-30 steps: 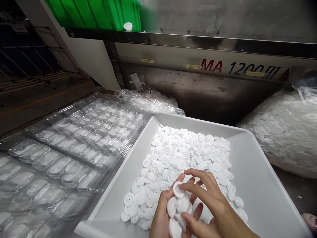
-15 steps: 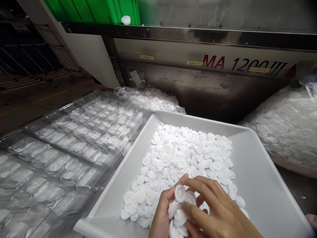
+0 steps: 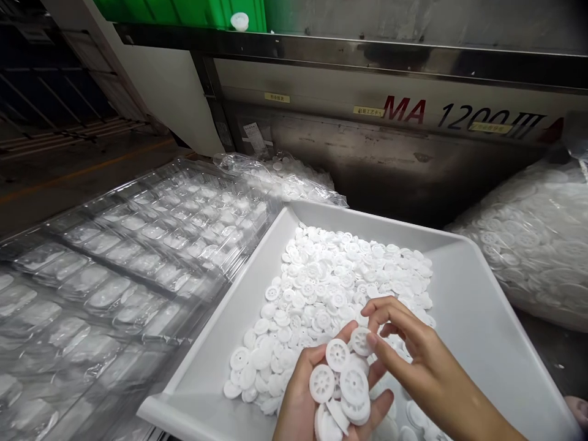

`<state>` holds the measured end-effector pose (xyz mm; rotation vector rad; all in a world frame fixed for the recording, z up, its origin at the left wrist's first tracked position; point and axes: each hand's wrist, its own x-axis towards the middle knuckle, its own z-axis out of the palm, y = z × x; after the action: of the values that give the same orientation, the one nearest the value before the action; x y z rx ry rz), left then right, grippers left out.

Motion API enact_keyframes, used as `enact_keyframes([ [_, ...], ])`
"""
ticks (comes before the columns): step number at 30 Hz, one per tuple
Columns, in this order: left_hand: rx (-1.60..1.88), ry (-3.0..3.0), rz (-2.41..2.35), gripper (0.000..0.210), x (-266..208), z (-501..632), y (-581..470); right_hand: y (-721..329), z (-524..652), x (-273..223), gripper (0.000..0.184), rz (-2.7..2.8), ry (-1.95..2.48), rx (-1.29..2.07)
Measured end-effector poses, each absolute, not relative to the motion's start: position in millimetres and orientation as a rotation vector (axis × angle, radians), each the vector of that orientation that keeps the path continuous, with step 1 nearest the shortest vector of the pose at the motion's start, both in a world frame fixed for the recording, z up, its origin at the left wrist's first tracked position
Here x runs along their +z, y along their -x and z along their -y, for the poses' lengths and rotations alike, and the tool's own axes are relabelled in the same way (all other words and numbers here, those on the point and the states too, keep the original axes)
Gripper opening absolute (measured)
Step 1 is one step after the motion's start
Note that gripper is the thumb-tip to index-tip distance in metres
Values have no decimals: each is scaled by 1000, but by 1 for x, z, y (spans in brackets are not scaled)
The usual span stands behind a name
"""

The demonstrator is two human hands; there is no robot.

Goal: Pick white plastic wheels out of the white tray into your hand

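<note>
My left hand (image 3: 297, 392) is cupped, palm up, around several white plastic wheels (image 3: 337, 354) with spoke-like holes, stacked and overlapping. Over it, my right hand (image 3: 416, 349) pinches the edge of one white wheel (image 3: 361, 340) between thumb and fingers, at the top of the handful. Both hands are above the front part of a light grey tray (image 3: 482, 318). Inside that tray lies a wide heap of similar white wheels (image 3: 316, 288), partly hidden behind my hands.
Clear plastic blister trays (image 3: 151, 263) with white pieces in their pockets lie stacked on the left. Behind is a clear bag (image 3: 294, 180) of white pieces; another full bag (image 3: 537, 239) stands right. A machine ledge (image 3: 321, 55) carries a green bin (image 3: 184, 12) and one white wheel (image 3: 239, 22).
My right hand has drawn up and to the right from the handful, now at one wheel's edge. The wheels in my left hand lie more spread, faces showing. The view has shifted slightly.
</note>
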<state>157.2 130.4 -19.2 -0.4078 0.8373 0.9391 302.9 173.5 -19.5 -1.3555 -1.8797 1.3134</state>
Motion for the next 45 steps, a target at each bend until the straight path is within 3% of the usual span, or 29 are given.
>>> enact_keyframes([
  [8,990,372,-828,46,-8,-131,-163,-299,-173,-25,15,1795,1399,1556],
  [10,976,402,-822,48,-10,-131,-162,-303,-172,-23,10,1899,1384,1434],
  [14,911,424,-757,47,-20,-130,-156,-311,-168,-14,35,2355,1164,1035],
  [19,921,456,-734,50,-20,-129,-156,-308,-161,-12,26,2475,1166,915],
  [26,922,460,-696,50,-22,-130,-157,-297,-156,-21,28,2140,1278,1267],
  [35,1036,546,-738,54,-19,-129,-158,-307,-171,-12,9,1820,1324,1583],
  [41,1104,539,-687,53,-22,-125,-160,-318,-184,-11,15,1987,1512,1589],
  [45,1115,540,-702,52,-21,-127,-161,-317,-179,-10,3,2078,1420,1397],
])
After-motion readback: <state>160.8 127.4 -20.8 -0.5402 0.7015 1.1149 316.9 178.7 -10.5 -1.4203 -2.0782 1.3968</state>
